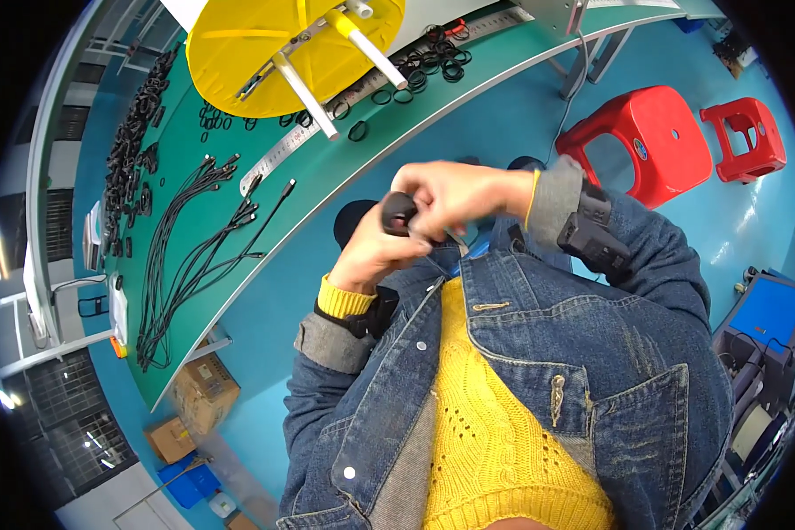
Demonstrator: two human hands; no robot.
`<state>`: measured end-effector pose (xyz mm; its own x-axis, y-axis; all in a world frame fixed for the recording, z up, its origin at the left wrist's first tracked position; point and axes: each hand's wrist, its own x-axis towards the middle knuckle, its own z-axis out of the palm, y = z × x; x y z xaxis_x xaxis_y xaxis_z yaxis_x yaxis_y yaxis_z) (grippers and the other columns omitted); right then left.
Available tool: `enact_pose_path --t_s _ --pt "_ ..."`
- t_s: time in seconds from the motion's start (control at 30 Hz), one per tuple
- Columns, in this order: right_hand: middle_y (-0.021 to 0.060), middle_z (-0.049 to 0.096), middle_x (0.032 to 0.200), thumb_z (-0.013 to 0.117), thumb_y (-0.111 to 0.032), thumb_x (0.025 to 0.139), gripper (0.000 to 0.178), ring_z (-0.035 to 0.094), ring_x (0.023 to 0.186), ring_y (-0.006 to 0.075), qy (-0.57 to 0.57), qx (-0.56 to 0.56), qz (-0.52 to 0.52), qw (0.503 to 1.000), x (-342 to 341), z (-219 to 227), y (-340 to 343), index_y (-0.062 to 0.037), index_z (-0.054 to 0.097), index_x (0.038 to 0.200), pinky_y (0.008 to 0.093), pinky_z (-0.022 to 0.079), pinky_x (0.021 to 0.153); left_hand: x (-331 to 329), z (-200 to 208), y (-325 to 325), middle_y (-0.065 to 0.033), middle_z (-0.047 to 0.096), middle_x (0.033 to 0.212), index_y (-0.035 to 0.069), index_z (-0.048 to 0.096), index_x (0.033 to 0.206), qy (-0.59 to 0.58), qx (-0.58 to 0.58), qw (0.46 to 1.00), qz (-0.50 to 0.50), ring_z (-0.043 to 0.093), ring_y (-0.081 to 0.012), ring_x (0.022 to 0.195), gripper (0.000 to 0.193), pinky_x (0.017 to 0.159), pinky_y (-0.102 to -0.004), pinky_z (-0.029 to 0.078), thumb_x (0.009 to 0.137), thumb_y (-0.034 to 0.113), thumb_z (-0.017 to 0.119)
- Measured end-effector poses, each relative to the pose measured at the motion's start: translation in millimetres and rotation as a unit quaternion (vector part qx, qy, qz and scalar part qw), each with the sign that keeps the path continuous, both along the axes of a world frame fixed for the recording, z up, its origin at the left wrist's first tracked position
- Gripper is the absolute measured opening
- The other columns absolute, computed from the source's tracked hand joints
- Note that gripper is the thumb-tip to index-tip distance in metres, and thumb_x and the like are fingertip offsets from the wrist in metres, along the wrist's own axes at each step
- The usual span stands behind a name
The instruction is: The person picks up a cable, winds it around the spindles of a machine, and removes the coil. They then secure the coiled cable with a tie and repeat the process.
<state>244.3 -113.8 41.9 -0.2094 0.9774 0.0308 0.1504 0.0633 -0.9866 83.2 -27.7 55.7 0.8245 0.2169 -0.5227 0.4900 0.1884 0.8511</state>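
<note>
Two bare hands meet in front of the chest, above the blue floor and clear of the table. Going left to right:

- Far left, on the green-topped curved table point(194, 265): a heap of small black plastic parts point(132, 141) along the far edge; beside it, a fanned bundle of thin black cables with plug ends point(194, 238).
- A long steel ruler point(278, 157) lies just right of the cable ends.
- Above it, a large yellow disc-shaped reel with white rods point(274, 44) stands on the table, with loose black rubber rings point(424, 66) scattered to its right.
- Under the table, at lower left: brown cardboard boxes point(199, 389) on the floor.
- Left hand point(371, 256): fingers curled shut around a small black coiled bundle of cable point(399, 212), the bundle showing above the thumb. Yellow knit cuff and denim sleeve at the wrist.
- Right hand point(455, 199): fingers pressed together, pinching at the same black bundle from the right side; touching the left hand. A black band-mounted device point(592, 231) sits on that forearm over the denim sleeve.
- Right of the hands, on the floor: two red plastic stools point(658, 137), well apart from the table.

What the fingertips hold between them besides the bundle cannot be told.
</note>
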Motion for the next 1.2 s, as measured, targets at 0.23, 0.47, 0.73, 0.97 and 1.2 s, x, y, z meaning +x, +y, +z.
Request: enact_pose_path --t_s 0.23,0.47,0.73,0.97,1.2 --pt "0.0018 0.057 0.066 0.054 -0.019 0.085 0.013 0.057 0.057 0.0089 0.494 -0.192 -0.121 0.84 3 -27 -5 -0.0064 0.053 0.088 0.0173 0.038 0.043 -11 -11 11 0.0015 0.036 0.07 0.007 0.042 0.119 -0.225 -0.442 0.855 0.153 0.032 -0.0075 0.057 0.059 0.044 -0.0141 0.026 0.068 0.02 0.068" --pt "0.0127 0.057 0.057 0.049 -0.03 0.086 0.027 0.058 0.051 0.0266 -0.131 0.083 -0.154 0.976 -8 11 28 -0.003 0.053 0.081 0.0362 0.044 0.046 -19 -15 9 -0.0003 0.046 0.081 0.004 0.049 0.108 -0.17 -0.096 0.977 0.082 0.043 -0.0078 0.072 0.052 0.055 -0.0206 0.037 0.065 0.019 0.074" --pt "0.0225 0.058 0.062 0.055 -0.039 0.08 0.043 0.059 0.062 0.0392 -0.381 0.11 -0.144 0.907 -63 41 24 0.0039 0.053 0.079 0.0477 0.047 0.058 -20 -13 -28 -0.0044 0.061 0.086 0.005 0.058 0.097 -0.124 0.345 0.912 0.182 0.058 -0.0227 0.081 0.027 0.069 -0.0359 0.048 0.071 0.006 0.066" --pt "0.02 0.059 0.063 0.057 -0.039 0.082 0.042 0.06 0.061 0.0348 -0.373 0.054 -0.109 0.92 -69 0 41 0.0027 0.054 0.079 0.045 0.046 0.057 -45 -35 7 0.0004 0.056 0.068 0.009 0.059 0.082 0.017 0.156 0.986 0.055 0.054 -0.0126 0.059 0.012 0.051 -0.0276 0.044 0.074 0.015 0.066" --pt "0.0151 0.06 0.066 0.055 -0.039 0.085 0.039 0.06 0.062 0.0285 -0.118 -0.097 -0.044 0.987 -51 0 42 -0.0006 0.059 0.08 0.0374 0.044 0.057 -131 78 177 -0.011 0.06 0.084 -0.002 0.056 0.095 -0.184 0.15 0.904 0.355 0.057 -0.0163 0.079 0.049 0.071 -0.0288 0.046 0.086 0.047 0.053"
